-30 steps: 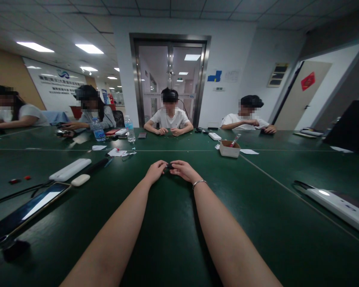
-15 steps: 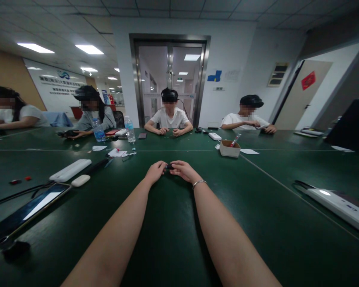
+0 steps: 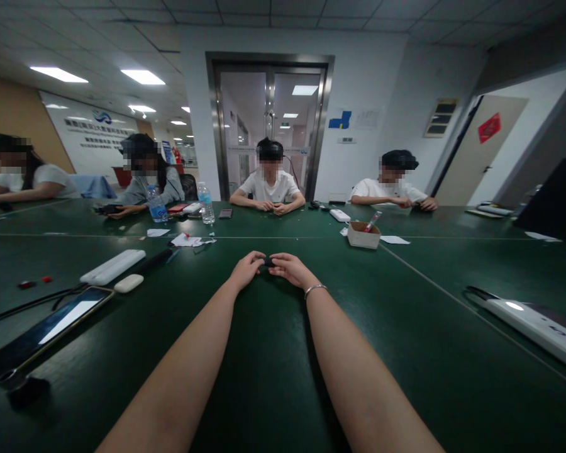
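Between my hands, just above or on the green tabletop [image 3: 273,352], is a small dark object [image 3: 267,262], too small for me to tell its kind. My right hand [image 3: 292,269], with a silver bangle [image 3: 316,289] on its wrist, pinches the object from the right. From the left, my left hand [image 3: 248,269] has its fingertips closed on the object's other end. Fingers cover most of it.
To the left lie a phone [image 3: 47,333], a white power bank [image 3: 113,267] and a white oval case [image 3: 129,284]. Ahead stand a small box [image 3: 364,238] and two water bottles [image 3: 205,204]. A white device [image 3: 538,321] lies at right. Several people sit across the table.
Both hands stay nearly in place around the small dark object; the left fingers have shifted slightly. The whole view has moved a little. Across the table, one person's hands have come closer together.
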The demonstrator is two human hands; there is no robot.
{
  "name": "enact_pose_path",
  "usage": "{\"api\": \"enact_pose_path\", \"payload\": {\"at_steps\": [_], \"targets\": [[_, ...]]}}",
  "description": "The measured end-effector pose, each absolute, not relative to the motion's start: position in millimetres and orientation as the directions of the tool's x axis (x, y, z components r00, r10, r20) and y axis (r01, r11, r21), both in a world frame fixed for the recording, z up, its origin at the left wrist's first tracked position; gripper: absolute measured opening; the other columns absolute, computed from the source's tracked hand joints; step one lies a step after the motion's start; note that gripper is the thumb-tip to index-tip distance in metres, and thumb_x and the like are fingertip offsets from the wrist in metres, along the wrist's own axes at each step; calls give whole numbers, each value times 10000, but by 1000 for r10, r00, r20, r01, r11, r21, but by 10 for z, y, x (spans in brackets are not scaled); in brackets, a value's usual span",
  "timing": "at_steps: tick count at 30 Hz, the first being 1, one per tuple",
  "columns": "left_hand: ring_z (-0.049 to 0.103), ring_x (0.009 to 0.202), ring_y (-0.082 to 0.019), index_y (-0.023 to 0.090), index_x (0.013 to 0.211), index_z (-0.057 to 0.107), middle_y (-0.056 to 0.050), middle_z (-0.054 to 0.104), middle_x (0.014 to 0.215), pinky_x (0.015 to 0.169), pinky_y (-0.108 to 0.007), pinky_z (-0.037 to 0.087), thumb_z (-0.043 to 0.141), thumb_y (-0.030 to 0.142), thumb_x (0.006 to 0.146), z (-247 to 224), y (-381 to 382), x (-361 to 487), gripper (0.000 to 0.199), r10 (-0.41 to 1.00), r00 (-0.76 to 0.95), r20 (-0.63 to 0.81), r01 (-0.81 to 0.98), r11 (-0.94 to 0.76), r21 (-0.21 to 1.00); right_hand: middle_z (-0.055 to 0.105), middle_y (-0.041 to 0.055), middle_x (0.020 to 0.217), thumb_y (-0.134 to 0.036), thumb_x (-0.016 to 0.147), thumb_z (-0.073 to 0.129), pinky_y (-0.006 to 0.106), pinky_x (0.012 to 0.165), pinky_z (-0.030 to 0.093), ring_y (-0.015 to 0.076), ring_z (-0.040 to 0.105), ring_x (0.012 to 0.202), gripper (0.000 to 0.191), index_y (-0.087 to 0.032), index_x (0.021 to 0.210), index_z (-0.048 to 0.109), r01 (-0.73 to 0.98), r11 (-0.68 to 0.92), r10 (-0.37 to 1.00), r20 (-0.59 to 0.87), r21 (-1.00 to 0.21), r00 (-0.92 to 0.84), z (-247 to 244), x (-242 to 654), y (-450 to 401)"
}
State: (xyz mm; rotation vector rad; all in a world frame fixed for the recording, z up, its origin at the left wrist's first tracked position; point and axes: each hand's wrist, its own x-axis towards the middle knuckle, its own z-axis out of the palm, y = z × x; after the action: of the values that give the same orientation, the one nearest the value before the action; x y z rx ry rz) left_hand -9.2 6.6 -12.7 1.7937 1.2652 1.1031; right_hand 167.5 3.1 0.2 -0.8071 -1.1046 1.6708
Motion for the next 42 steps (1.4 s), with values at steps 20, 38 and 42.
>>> {"api": "enact_pose_path", "payload": {"at_steps": [20,38,42], "targets": [[526,579,-101,183,981,596,-12,591,735,538,-211,410,436,349,807,-146,81,-99,289,943,193,270,385,-326,863,653,67,784,-22,764,610,248,612,579,125,668,576,152,-92,895,579,-354,-149,937,-18,-923,-348,-5,1678,35],[535,590,-93,204,1034,583,-25,608,845,546,-214,419,454,359,811,-142,62,-84,301,950,160,268,376,-309,873,652,68,771,10,781,560,248,609,579,136,674,574,161,-94,904,563,-366,-162,941,-31,-916,-338,2,1676,26],[544,618,-88,197,1061,576,-55,595,984,579,-219,441,507,276,780,-140,56,-82,299,949,142,283,367,-316,875,654,69,771,1,777,572,252,623,580,136,675,583,166,-91,914,564,-360,-162,938,-31,-919,-344,8,1680,22]]}}
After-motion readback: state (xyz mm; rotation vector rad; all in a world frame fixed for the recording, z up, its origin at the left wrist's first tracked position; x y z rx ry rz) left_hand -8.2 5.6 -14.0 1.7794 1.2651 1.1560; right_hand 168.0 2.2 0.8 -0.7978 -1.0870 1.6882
